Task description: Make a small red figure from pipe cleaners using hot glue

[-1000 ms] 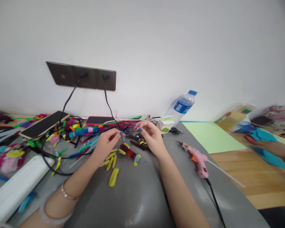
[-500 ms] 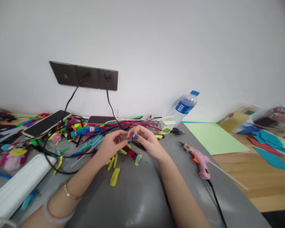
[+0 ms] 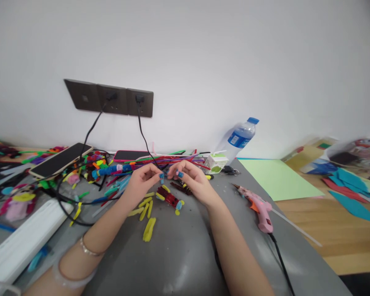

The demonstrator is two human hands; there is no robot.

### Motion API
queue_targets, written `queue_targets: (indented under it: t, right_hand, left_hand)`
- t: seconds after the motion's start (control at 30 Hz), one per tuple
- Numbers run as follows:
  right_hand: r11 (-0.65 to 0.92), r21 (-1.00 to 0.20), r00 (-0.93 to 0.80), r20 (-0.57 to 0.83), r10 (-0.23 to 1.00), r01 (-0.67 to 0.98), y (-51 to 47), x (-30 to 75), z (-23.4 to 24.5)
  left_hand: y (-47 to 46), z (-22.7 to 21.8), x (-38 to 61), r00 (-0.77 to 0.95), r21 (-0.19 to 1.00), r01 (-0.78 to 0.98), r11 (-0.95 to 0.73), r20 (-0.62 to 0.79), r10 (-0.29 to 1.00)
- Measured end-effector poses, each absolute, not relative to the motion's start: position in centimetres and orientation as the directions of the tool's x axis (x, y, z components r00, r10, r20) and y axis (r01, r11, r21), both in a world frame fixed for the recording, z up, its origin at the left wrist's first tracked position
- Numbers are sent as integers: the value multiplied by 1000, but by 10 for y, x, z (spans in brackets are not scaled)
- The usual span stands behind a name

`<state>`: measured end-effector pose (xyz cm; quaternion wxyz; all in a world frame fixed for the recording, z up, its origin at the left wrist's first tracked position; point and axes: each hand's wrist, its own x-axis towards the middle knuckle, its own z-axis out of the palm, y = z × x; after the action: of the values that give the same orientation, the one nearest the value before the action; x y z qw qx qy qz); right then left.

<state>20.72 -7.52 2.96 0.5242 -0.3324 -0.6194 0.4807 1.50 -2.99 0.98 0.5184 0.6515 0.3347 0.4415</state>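
Observation:
My left hand (image 3: pixel 144 181) hovers over the table with thumb and forefinger pinched. A tiny light-blue bit shows at its fingertips beside the blue nail, too small to name. Just to the right, my right hand (image 3: pixel 191 181) is curled with its thumb against the fingers; what it holds, if anything, I cannot make out. The hands are slightly apart. Below and between them lies a small dark-red fuzzy figure (image 3: pixel 171 200) with yellow and light-blue ends. Several short yellow pipe-cleaner pieces (image 3: pixel 149 229) lie near my left wrist. Dark-handled pliers or a similar tool (image 3: pixel 181 188) rest partly behind my right hand.
At right lies a pink glue gun (image 3: pixel 260 209) with its cord. A drink carton (image 3: pixel 216 163) and a tilted water bottle (image 3: pixel 242 135) stand at the back. Pipe cleaners (image 3: pixel 172 158), a phone (image 3: pixel 61 160), black cables and a white power strip (image 3: pixel 24 242) crowd the left and back.
My hands have drawn apart from fingertip contact, the left one shifting a little left. More of the dark-red figure and the yellow pieces now shows.

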Motion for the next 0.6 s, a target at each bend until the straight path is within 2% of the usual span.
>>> queue_targets:
  t: [0.17,0.3,0.47,0.6]
  right_hand:
    - [323,-923,-55,341,938,-210,-70,210,25]
    - [397,-854,172,359,917,-336,-65,211,26]
    - [458,-763,477,225,850,-456,-58,221,25]
    - [525,-727,619,176,765,-443,-56,230,24]
  left_hand:
    - [-23,6,11,287,982,-169,-87,134,949]
    - [-22,10,10,241,974,-222,-42,97,966]
    - [-22,12,10,183,971,-238,-36,81,980]
    - [-18,8,9,180,977,-196,-82,118,976]
